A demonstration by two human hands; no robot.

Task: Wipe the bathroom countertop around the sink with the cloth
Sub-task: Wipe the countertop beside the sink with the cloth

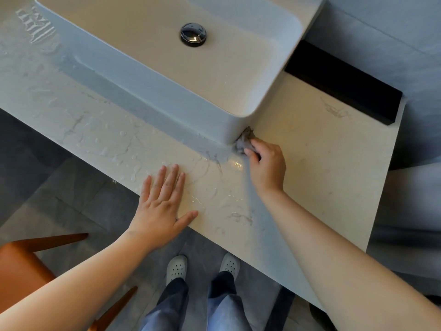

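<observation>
left hand lies flat, fingers spread; right hand reaches forward, fingers curled tight.

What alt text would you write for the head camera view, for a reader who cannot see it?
From above, a person's right hand grips a crumpled grey cloth on the countertop, against the near corner of a white rectangular sink. The left hand lies flat on the countertop, beside scattered water droplets.
</observation>
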